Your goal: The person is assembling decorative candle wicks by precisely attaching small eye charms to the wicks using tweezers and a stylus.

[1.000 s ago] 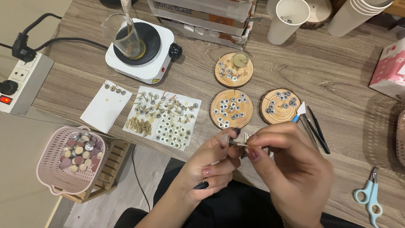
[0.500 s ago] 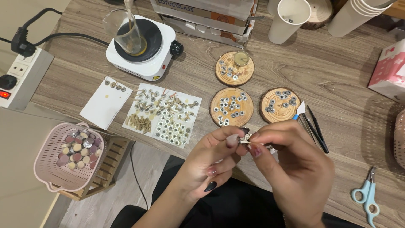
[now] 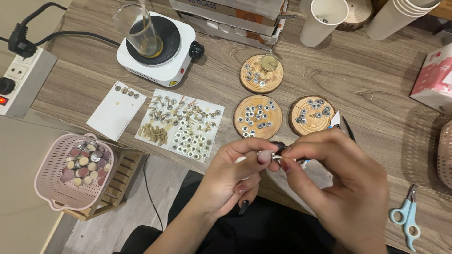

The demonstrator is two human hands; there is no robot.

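Both hands meet at lower centre of frame, just off the tabletop (image 3: 376, 89) edge: left hand (image 3: 233, 176) and right hand (image 3: 336, 188) pinch a small metal piece (image 3: 277, 155) btwn thumb and fingertips; too small to tell exactly what it is. Right hand covers part of the dark tools (image 3: 349, 129) behind it. Just above the hands: three wood slices (image 3: 258, 116) w/ small metal tabs on them. Left of those, white paper sheets (image 3: 181, 124) w/ more tabs and wicks. Upper left: white hot plate (image 3: 157, 44) w/ glass beaker (image 3: 140, 30), power strip (image 3: 19, 80) at far left. Lower left: pink basket (image 3: 70, 176) w/ round discs. Lower right: light-blue scissors (image 3: 407, 221). Top: paper cups (image 3: 322, 21).
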